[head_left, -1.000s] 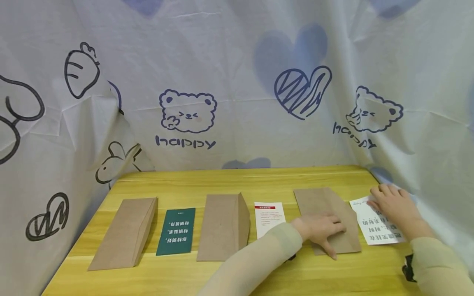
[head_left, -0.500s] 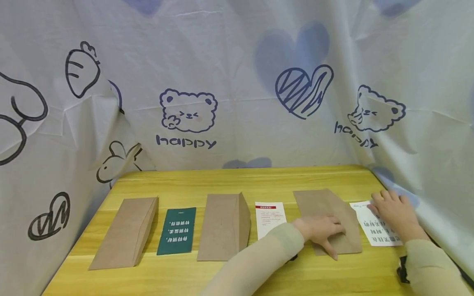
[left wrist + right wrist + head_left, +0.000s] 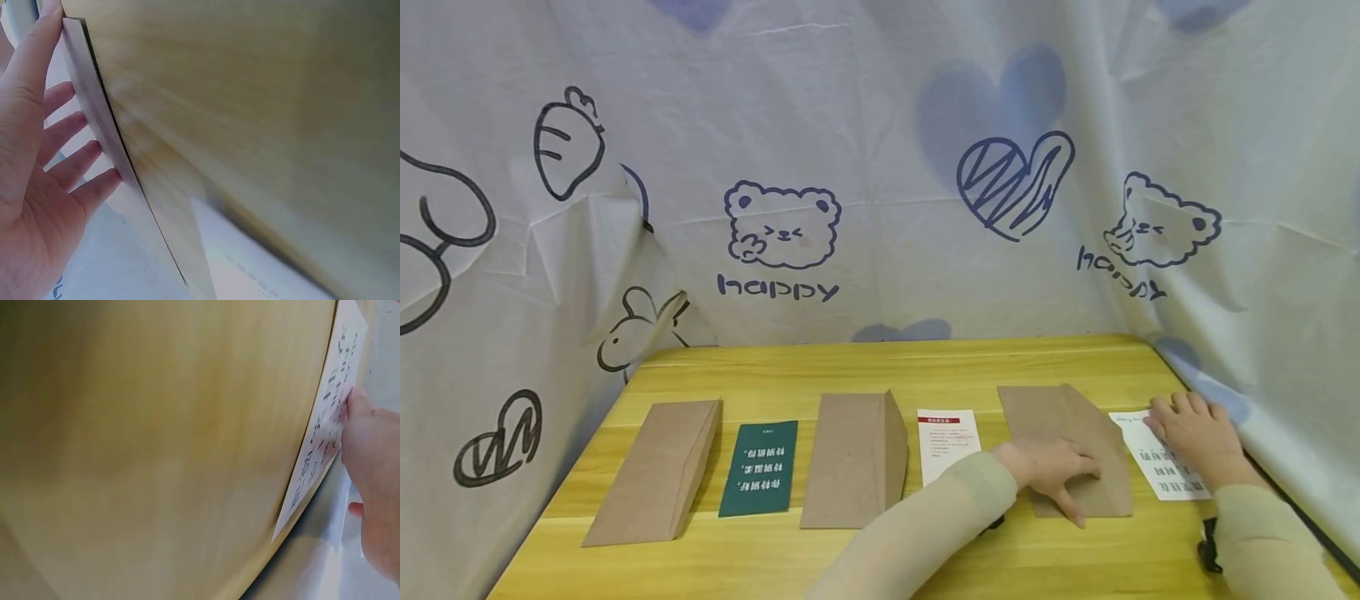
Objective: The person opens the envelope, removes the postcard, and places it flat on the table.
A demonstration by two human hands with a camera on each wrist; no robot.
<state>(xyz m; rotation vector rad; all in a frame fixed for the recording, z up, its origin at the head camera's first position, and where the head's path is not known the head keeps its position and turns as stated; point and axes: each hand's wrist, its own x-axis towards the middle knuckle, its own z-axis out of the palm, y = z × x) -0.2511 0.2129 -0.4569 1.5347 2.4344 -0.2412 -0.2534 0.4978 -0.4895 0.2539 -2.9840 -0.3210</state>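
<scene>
In the head view my left hand [image 3: 1052, 471] rests with spread fingers on a brown paper envelope [image 3: 1101, 467], which lies at the right of the table. The left wrist view shows the fingertips touching this envelope [image 3: 94, 100] along its face. Just right of it lies a white card [image 3: 1150, 467] printed with dark characters. My right hand [image 3: 1198, 433] lies over the card's right part, fingers extended, hiding some of the print. From the right wrist, the thumb touches the edge of the card [image 3: 322, 431].
Leftward stand a white card with a red band [image 3: 947, 442], partly under my left sleeve, a second brown envelope [image 3: 846, 462] with its flap raised, a green card [image 3: 760, 467] and a third envelope [image 3: 651, 471]. A printed curtain [image 3: 880, 250] hangs behind the wooden table [image 3: 880, 362].
My right hand has slid slightly toward me and to the left, with the white card turning a little under it. My left hand keeps its place on the envelope.
</scene>
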